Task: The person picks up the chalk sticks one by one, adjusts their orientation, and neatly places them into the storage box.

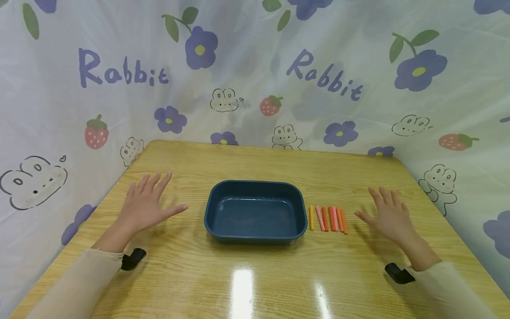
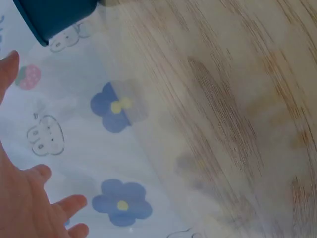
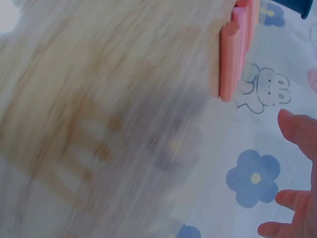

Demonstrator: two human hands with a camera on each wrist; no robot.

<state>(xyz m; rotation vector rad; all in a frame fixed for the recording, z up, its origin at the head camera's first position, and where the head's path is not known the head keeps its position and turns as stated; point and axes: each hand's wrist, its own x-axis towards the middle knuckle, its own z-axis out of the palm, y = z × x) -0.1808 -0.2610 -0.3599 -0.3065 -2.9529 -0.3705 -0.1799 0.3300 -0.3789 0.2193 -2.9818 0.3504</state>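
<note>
A dark blue rectangular tub [image 1: 255,239] with rounded corners stands at the middle of the table, with nothing inside. Just right of it lie several short sticks [image 1: 332,219] in yellow, pink, red and orange, roughly side by side. My left hand [image 1: 144,204] is held left of the tub, fingers spread and thumb pointing toward it. On the other side, my right hand [image 1: 392,217] hovers right of the sticks with its fingers apart. Neither hand holds anything. In the right wrist view, the nearest orange-pink stick [image 3: 228,62] shows a grooved side.
The wooden table [image 1: 179,283] has a glossy top with light reflections near its front. A white curtain [image 1: 247,57] printed with rabbits, flowers and strawberries hangs behind and along both sides. Black straps with small mounts [image 1: 133,259] sit at both wrists.
</note>
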